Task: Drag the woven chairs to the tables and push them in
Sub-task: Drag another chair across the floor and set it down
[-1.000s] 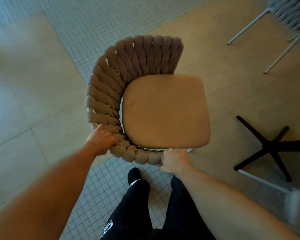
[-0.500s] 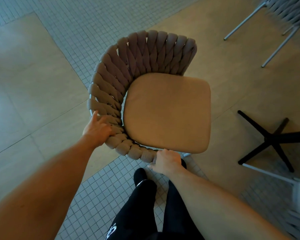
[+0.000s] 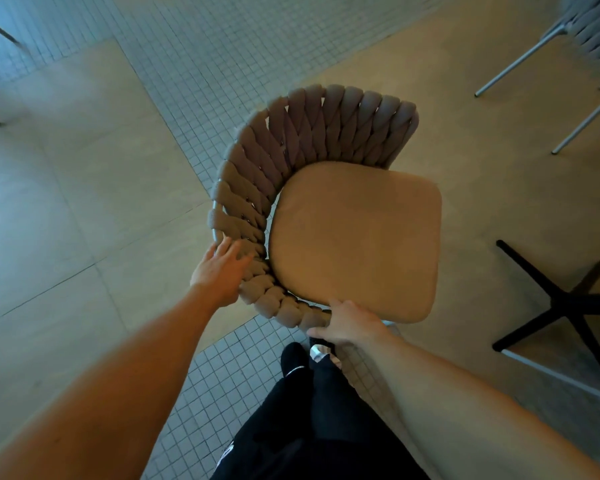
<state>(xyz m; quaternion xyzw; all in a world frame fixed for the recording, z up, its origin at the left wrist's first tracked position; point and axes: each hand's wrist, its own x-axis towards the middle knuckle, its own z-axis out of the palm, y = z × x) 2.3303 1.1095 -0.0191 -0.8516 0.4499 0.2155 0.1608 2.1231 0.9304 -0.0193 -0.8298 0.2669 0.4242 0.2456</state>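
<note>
The left hand (image 3: 222, 271) lies flat with straight fingers on the woven chair (image 3: 326, 209) (its back rim). The right hand (image 3: 349, 323) grips the rim's end.

— What's the chair (image 3: 326, 209) like?
— Thick grey-brown woven straps curve round its back, with a tan seat cushion (image 3: 355, 244). It sits mid-frame, back toward the left.
— Others?
— A second woven chair (image 3: 589, 26), upper right corner, mostly cut off.

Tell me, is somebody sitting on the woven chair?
No, the woven chair has a bare tan seat cushion; a standing person only has the left hand and right hand on its backrest.
</note>
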